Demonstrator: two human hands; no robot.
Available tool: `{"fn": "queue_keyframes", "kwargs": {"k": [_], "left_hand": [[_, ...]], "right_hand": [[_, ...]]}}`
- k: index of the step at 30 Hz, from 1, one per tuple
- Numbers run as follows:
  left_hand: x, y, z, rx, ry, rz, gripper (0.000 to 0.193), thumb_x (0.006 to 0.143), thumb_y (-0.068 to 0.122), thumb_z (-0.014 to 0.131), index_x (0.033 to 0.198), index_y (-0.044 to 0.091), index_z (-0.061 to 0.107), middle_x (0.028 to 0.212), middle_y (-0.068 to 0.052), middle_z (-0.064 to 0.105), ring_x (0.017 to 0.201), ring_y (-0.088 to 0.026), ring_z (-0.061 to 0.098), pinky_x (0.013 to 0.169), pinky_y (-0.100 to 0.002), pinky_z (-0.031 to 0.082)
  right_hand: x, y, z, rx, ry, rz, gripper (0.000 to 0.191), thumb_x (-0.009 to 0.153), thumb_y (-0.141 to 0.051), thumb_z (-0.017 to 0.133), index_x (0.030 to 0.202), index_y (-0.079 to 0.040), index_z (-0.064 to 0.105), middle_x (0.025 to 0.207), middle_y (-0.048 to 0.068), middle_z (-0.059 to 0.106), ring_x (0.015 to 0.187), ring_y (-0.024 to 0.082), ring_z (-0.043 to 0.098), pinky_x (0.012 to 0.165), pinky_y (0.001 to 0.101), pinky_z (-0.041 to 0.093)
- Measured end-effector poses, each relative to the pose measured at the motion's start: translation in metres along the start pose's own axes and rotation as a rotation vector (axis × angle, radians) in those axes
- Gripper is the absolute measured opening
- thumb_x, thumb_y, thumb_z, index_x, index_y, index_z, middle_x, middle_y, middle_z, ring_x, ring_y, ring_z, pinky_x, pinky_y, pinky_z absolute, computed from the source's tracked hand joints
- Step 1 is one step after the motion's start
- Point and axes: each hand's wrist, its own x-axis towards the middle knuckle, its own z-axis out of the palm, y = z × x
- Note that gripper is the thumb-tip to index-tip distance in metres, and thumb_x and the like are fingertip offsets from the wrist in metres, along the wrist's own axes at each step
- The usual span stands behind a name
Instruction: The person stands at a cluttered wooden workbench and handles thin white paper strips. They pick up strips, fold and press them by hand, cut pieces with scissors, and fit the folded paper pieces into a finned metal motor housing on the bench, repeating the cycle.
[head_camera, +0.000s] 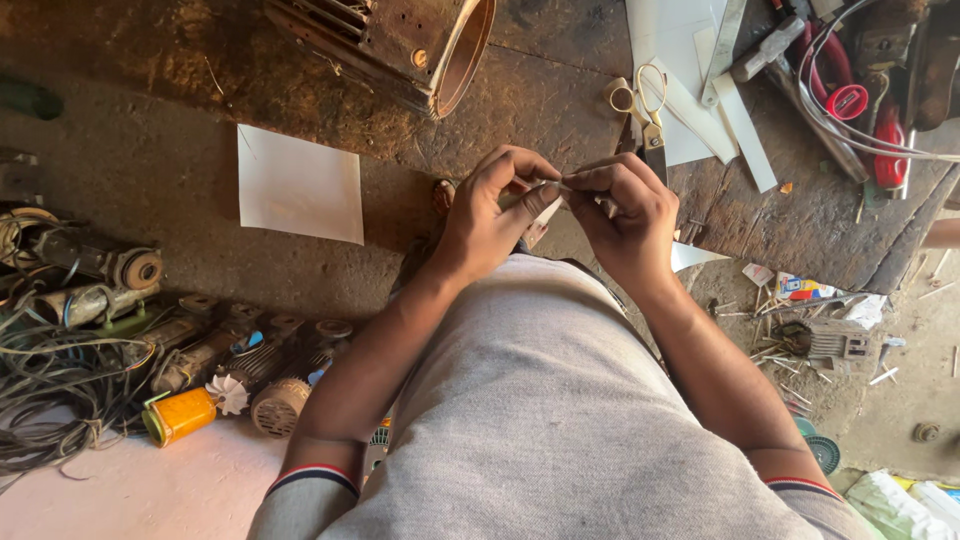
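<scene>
Both hands (560, 215) pinch a white paper strip (545, 205) between fingertips.

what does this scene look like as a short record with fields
left hand: left hand pinches a small white strip
right hand: right hand pinches the same strip from the other side
bench: scissors, white sheet, white paper offcuts
top of bench: rusty motor housing
floor left: old motors, tangled wires

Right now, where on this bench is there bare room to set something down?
Bare wood lies between the white sheet and the motor housing. The right end is crowded around the scissors, paper strips and red cables.
</scene>
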Motion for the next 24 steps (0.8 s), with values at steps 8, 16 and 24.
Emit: {"fn": "queue_keyframes", "kwargs": {"k": [8,16,24], "left_hand": [[0.013,0.003,-0.005,-0.036,-0.139,-0.347,0.007,0.093,0.005,0.073,0.098,0.008,0.071,0.095,0.000,0.069,0.077,-0.012,0.072,0.064,-0.030,0.061],[0.108,-0.115,0.025,0.902,-0.161,0.543,0.009,0.092,0.000,0.068,0.091,0.009,0.068,0.101,-0.005,0.065,0.095,-0.023,0.062,0.080,-0.037,0.053],[0.058,-0.173,0.028,1.012,-0.201,0.479,0.019,0.093,0.011,0.063,0.110,0.009,0.071,0.118,-0.007,0.062,0.114,-0.028,0.056,0.095,-0.042,0.049]], "right_hand": [[-0.012,0.010,-0.011,0.157,-0.055,0.089,0.014,0.096,0.003,0.079,0.105,0.001,0.068,0.104,0.008,0.067,0.091,0.013,0.065,0.078,0.0289,0.055],[0.001,0.130,-0.003,-0.671,0.171,0.048,0.041,0.083,-0.013,0.084,0.117,-0.003,0.064,0.102,0.017,0.066,0.093,0.035,0.062,0.079,0.0454,0.053],[0.003,0.181,0.006,-0.657,0.071,0.448,0.030,0.094,-0.014,0.066,0.121,-0.005,0.055,0.104,0.017,0.067,0.098,0.038,0.066,0.084,0.0484,0.055]]}}
